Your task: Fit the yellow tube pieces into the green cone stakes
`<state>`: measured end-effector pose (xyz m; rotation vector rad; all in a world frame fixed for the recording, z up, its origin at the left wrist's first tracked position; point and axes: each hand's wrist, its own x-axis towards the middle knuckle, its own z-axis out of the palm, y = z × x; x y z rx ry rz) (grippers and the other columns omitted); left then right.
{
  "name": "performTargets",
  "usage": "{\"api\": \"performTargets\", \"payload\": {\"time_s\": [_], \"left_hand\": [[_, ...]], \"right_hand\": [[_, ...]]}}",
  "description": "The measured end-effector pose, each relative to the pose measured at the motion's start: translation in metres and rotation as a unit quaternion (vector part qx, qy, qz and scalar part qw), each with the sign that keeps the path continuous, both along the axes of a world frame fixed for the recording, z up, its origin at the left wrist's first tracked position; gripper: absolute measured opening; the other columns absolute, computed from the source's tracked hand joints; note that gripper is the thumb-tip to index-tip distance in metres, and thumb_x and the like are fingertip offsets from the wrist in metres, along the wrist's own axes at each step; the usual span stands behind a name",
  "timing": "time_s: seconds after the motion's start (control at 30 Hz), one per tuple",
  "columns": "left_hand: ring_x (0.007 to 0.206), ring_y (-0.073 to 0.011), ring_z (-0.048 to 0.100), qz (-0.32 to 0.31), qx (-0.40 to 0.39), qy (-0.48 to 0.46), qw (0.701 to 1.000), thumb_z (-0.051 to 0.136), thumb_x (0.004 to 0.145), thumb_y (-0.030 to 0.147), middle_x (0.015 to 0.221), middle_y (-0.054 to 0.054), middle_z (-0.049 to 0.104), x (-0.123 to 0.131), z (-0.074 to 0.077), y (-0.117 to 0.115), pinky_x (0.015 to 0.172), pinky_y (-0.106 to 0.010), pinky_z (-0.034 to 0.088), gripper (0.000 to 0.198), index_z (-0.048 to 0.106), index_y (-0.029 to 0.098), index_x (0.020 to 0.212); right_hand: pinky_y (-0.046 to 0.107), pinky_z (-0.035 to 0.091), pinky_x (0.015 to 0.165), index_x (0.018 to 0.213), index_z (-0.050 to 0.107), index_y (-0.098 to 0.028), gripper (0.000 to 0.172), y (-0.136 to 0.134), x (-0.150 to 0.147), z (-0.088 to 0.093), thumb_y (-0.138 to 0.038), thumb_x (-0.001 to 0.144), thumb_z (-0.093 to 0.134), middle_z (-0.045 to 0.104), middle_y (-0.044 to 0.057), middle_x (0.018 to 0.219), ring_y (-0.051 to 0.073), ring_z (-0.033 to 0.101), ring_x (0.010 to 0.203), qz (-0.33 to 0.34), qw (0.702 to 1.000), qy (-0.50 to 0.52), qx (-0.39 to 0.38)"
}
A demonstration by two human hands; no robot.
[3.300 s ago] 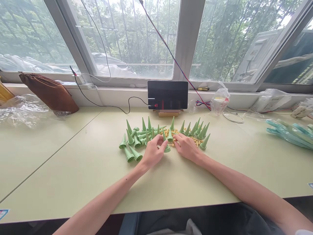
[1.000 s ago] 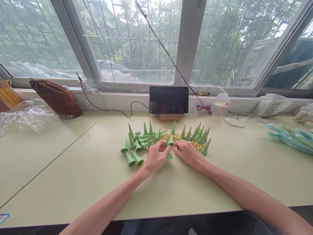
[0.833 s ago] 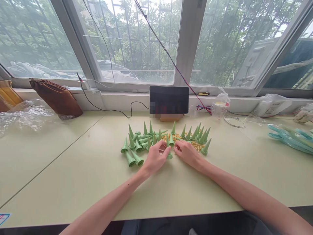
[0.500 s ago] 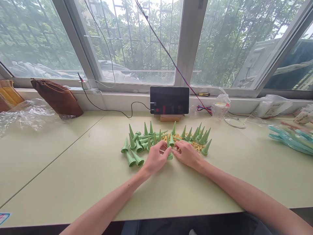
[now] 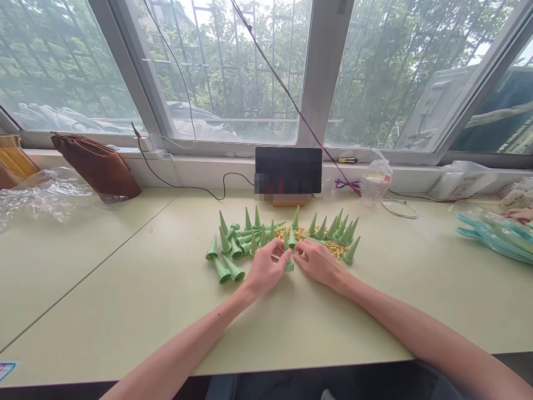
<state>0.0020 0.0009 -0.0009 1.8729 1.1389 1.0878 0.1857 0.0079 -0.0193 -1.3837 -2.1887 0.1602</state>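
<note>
Pinching: the left hand (image 5: 265, 270) has thumb and forefinger closed on one green cone (image 5: 287, 260), its other fingers curled loosely; the cone stands upright, point up, base on the table (image 5: 125, 289).
Right hand: the right hand (image 5: 320, 262) lies just beside that cone at its 3 o'clock, fingertips bunched and turned toward it; whether they have hold of anything is too small to tell.
Held cone's place: at the 6 o'clock edge of the cluster, between the two hands.
Cluster: more green cones (image 5: 250, 236) spread from 9 to 2 o'clock of the hands, many upright, several lying on their sides toward 9 o'clock.
Yellow pieces: small yellow pieces (image 5: 335, 248) are scattered among the cones at 1 o'clock of the right hand.
Screen: a dark screen (image 5: 288, 169) sits on a wooden stand (image 5: 287, 203) at 12 o'clock, beyond the cluster.
Pouch: a brown pouch (image 5: 96, 166) lies at 10 o'clock, with clear plastic wrap (image 5: 37, 194) just beside it.
Far side: teal strips (image 5: 491, 236) lie at 3 o'clock, well apart from the hands, with another person's hand (image 5: 518, 214) at their far end.
</note>
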Motion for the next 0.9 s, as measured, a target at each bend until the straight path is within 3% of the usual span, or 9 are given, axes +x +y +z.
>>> {"api": "performTargets", "payload": {"time_s": [0.9], "left_hand": [[0.078, -0.019, 0.065, -0.003, -0.004, -0.011, 1.0, 0.055, 0.088, 0.042, 0.077, -0.003, 0.063, 0.0008, 0.0022, -0.0022, 0.063, -0.029, 0.053, 0.024, 0.056, 0.019, 0.083]], "right_hand": [[0.026, 0.044, 0.065, 0.089, 0.057, -0.019, 0.015, 0.0024, -0.0005, -0.0041, -0.021, 0.097, 0.045, 0.06, 0.004, 0.083, 0.015, 0.055, 0.07, 0.049, 0.993, 0.089, 0.063]]}}
